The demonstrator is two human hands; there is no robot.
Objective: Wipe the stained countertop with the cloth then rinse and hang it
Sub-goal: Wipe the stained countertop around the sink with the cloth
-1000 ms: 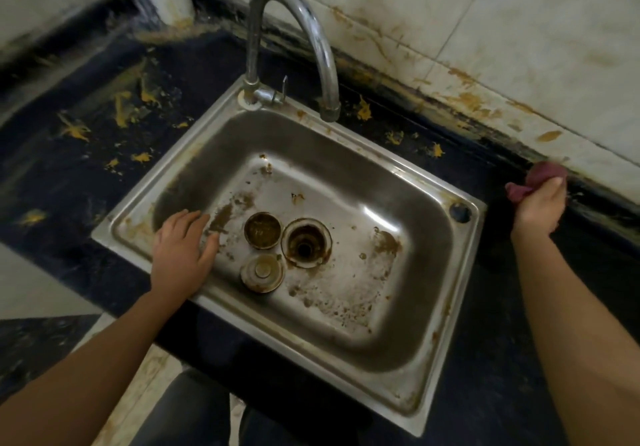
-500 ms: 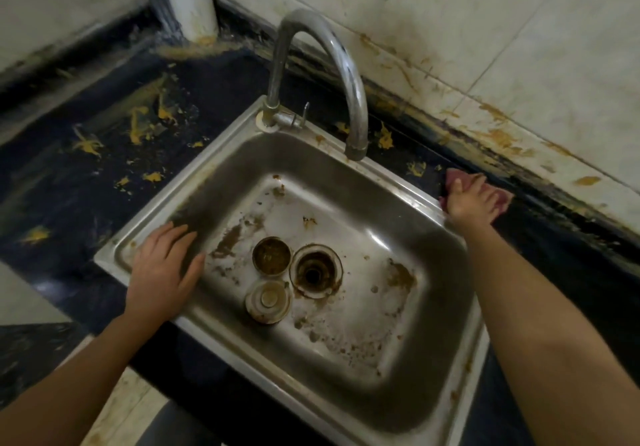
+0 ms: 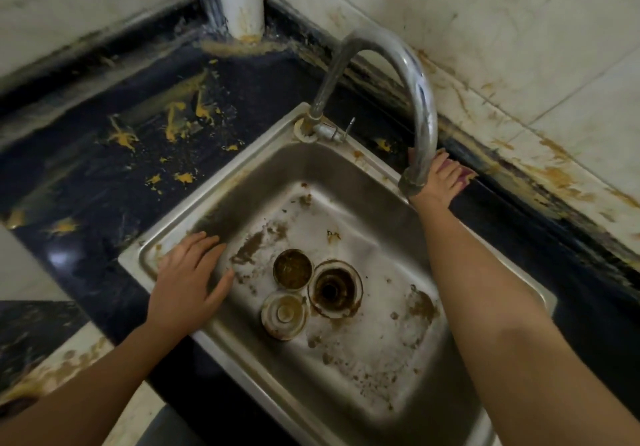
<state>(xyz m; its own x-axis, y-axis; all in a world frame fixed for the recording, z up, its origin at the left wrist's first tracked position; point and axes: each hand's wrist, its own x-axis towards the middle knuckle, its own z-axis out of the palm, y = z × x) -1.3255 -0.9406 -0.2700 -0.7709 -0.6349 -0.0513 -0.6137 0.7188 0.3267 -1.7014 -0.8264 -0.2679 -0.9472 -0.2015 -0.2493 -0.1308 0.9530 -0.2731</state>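
The right hand [image 3: 437,184], fingers flat on the cloth [image 3: 464,176], had wiped leftward to the faucet [image 3: 417,99], with the far-left countertop [image 3: 263,92] stains still to do; the left hand [image 3: 187,279] stayed splayed on the sink [image 3: 242,158].

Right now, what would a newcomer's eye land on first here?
The steel sink fills the centre, brown grime caked around its drain, under a tall curved faucet. Yellow stains spatter the dark countertop to its left. Behind the sink the right hand presses a reddish cloth on the countertop; the left hand rests on the sink's rim.
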